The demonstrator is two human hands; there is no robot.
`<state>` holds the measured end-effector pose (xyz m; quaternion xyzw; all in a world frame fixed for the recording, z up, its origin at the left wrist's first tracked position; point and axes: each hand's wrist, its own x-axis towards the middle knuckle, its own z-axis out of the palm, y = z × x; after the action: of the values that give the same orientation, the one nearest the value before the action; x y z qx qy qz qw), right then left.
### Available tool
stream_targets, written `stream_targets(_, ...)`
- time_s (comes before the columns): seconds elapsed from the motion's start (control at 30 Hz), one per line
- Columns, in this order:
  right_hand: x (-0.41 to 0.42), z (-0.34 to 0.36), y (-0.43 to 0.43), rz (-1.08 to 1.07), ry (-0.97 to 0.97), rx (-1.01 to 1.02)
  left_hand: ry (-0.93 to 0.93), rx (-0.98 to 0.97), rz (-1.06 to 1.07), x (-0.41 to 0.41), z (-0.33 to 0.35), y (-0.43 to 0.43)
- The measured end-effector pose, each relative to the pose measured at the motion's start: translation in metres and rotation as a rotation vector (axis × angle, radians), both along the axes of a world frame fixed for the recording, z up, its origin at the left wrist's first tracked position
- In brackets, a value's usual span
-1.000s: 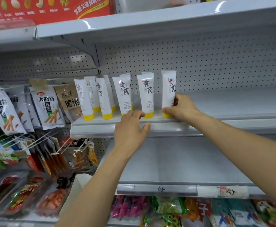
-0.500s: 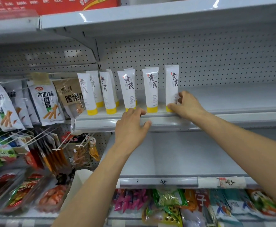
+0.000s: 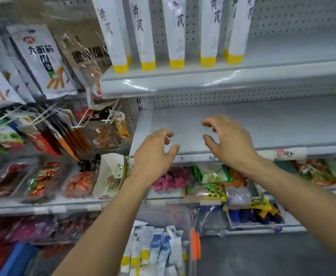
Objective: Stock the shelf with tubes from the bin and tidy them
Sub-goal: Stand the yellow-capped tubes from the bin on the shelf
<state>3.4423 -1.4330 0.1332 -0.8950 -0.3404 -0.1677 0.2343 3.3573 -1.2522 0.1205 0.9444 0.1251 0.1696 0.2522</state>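
Both my hands have come down off the upper shelf [image 3: 223,80], where a moment ago they were at the bases of the tubes [image 3: 175,32], and my view has dropped with them. My left hand [image 3: 153,154] hangs in front of the bare middle shelf [image 3: 282,124], its grip apart with fingers loosely curled around nothing. My right hand [image 3: 229,142] is just beside it, grip likewise apart and empty, blurred at the fingertips.

On the far left, hanging snack packets [image 3: 43,60] run off the frame edge, and the pouches on pegs [image 3: 63,134] below them are too smeared to read. Along the upper shelf the white tubes stand upright on yellow caps in a row, their tops cut off by the frame; a few more stand behind them, mostly hidden. Below my forearms a clear bin [image 3: 163,251] on the floor holds more tubes lying jumbled, partly covered by my left arm and cut off at the bottom edge. Under the middle shelf, coloured snack bags [image 3: 209,182] crowd a lower shelf, with handwritten price tags [image 3: 290,154] on the rail above them. Grey floor shows at the lower right.
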Motion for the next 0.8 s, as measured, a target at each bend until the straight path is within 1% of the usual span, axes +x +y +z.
stream_targets(0.1,-0.021,-0.046,0.013,0.027,0.126,-0.08,0.116,-0.063,0.016,-0.03,-0.05,0.023)
stream_targets(0.17,-0.036,-0.085,0.023,0.06,0.238,-0.171,0.263,-0.065,-0.002,-0.051,-0.092,0.036)
stream_targets(0.27,-0.055,-0.147,0.039,0.13,0.458,-0.325,0.446,-0.146,-0.009,-0.079,-0.153,0.046)
stream_targets(0.37,-0.071,-0.207,0.054,0.192,0.667,-0.497,0.565,-0.25,0.049,-0.099,-0.215,0.048)
stream_targets(0.43,-0.079,-0.248,0.06,0.205,0.789,-0.573,0.65,-0.308,0.085,-0.11,-0.26,0.047)
stream_targets(0.57,-0.092,-0.322,0.066,0.221,0.942,-0.726,0.846,-0.353,0.042,-0.129,-0.339,0.045)
stream_targets(0.63,-0.099,-0.356,0.072,0.244,1.003,-0.786,0.962,-0.302,-0.04,-0.134,-0.374,0.047)
stream_targets(0.7,-0.107,-0.386,0.077,0.244,1.041,-0.825,1.068,-0.177,-0.117,-0.135,-0.404,0.049)
stream_targets(0.73,-0.111,-0.398,0.079,0.247,1.05,-0.844,1.111,-0.084,-0.16,-0.135,-0.415,0.05)
stream_targets(0.8,-0.117,-0.419,0.084,0.248,1.053,-0.888,1.159,0.161,-0.293,-0.128,-0.433,0.052)
